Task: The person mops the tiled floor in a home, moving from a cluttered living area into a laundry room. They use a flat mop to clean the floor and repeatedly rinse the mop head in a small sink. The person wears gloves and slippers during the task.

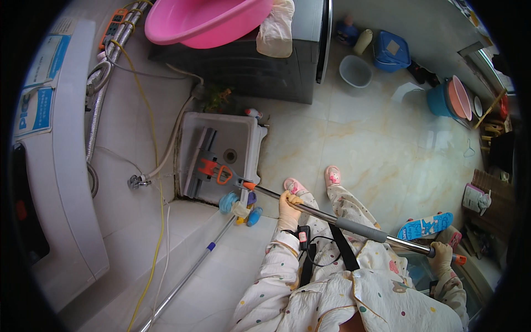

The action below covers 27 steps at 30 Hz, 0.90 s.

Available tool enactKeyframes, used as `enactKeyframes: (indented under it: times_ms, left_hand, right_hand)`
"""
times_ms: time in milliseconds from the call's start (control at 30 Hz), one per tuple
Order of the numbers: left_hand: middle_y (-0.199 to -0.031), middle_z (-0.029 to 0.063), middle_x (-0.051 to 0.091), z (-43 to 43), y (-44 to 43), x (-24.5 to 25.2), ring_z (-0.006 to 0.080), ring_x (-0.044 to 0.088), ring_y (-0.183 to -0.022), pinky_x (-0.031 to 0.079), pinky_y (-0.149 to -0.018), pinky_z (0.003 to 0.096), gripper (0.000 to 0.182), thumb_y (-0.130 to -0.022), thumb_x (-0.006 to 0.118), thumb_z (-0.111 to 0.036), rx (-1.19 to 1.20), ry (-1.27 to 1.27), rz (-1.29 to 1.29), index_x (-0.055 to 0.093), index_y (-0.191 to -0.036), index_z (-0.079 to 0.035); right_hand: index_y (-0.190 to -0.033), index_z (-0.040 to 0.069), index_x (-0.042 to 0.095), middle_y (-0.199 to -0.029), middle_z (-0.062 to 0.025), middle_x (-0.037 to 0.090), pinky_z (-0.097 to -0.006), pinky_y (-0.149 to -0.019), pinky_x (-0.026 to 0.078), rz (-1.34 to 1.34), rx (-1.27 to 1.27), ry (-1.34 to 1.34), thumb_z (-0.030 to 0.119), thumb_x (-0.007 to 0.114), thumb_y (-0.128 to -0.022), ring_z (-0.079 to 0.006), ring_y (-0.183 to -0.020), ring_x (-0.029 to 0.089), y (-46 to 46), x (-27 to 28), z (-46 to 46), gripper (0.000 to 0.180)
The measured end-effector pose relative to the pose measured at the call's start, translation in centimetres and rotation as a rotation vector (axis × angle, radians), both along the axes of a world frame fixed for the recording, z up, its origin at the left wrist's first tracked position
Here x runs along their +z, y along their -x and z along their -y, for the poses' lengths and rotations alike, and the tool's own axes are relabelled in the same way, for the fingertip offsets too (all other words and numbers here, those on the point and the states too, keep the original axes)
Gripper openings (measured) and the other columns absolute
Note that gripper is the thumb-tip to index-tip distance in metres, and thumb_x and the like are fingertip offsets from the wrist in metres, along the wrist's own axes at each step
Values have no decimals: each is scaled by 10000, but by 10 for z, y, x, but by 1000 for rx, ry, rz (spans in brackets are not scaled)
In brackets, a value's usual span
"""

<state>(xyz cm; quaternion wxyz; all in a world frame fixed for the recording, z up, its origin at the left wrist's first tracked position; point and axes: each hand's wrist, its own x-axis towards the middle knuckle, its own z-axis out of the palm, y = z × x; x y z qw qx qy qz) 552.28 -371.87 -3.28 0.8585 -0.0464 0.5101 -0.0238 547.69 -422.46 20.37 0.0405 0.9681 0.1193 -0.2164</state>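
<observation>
Both my hands wear pale gloves and grip the metal pole of a squeeze mop (pixel 319 213) that slants across my body. My left hand (pixel 289 207) is closed around the pole on the head side of its grey foam sleeve. Near the orange-tipped end, my right hand (pixel 440 256) is wrapped around the handle. The mop head (pixel 200 162), grey with an orange bracket and orange pull loop, lies inside a white mop sink (pixel 250 139). The sink's drain (pixel 230 156) is visible beside the head. A wall tap (pixel 139 181) sits left of the sink, with thin water streaks near it.
A second mop with blue strands (pixel 228 202) leans beside the sink, near a blue bottle (pixel 254 216). A washing machine (pixel 274 70) carries a pink basin (pixel 207 20). A grey basin (pixel 355 71), blue bucket (pixel 391 52) and skateboard (pixel 427 226) are on the floor. A yellow cable (pixel 154 137) hangs left.
</observation>
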Motion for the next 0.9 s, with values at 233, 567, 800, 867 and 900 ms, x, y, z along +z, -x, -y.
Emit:
enactKeyframes:
  times_ms: [233,567,800,867,900]
  left_hand:
    - [-484,-36,323,5,0,-7,105,340,-427,348,-456,238,258,-763,526,-170,-52,-48,-152,357,-571,-135]
    - [-570,37,459,12,-7,1,166,452,-511,422,-530,286,128,-720,528,-62,-125,-216,-147,436,-631,-70]
    - [-659,86,541,17,-5,8,213,537,-607,460,-590,325,62,-728,553,-49,-425,-378,-176,505,-707,-16]
    - [-673,78,560,15,-8,11,198,522,-511,451,-473,324,101,-729,567,-107,-568,-497,-199,530,-738,-13]
    - [-679,74,569,13,-11,11,191,514,-463,446,-415,323,130,-729,574,-136,-637,-578,-218,543,-754,-11]
  right_hand:
    - [-768,122,545,-685,-67,570,-379,-587,397,-172,-74,10,162,673,-535,-270,-638,545,-7,1,5,269]
    - [-808,117,578,-698,-73,584,-376,-627,417,-55,102,35,169,651,-573,-270,-662,561,-21,22,-13,251]
    - [-739,100,656,-672,-141,603,-355,-631,476,-578,-171,-85,193,627,-576,-290,-649,598,-47,48,-14,190]
    - [-761,106,660,-678,-142,605,-350,-628,477,-645,-175,-110,210,639,-568,-285,-650,600,-59,53,-20,220]
    - [-775,112,663,-685,-140,608,-349,-626,476,-653,-167,-124,220,645,-564,-282,-651,600,-64,55,-23,238]
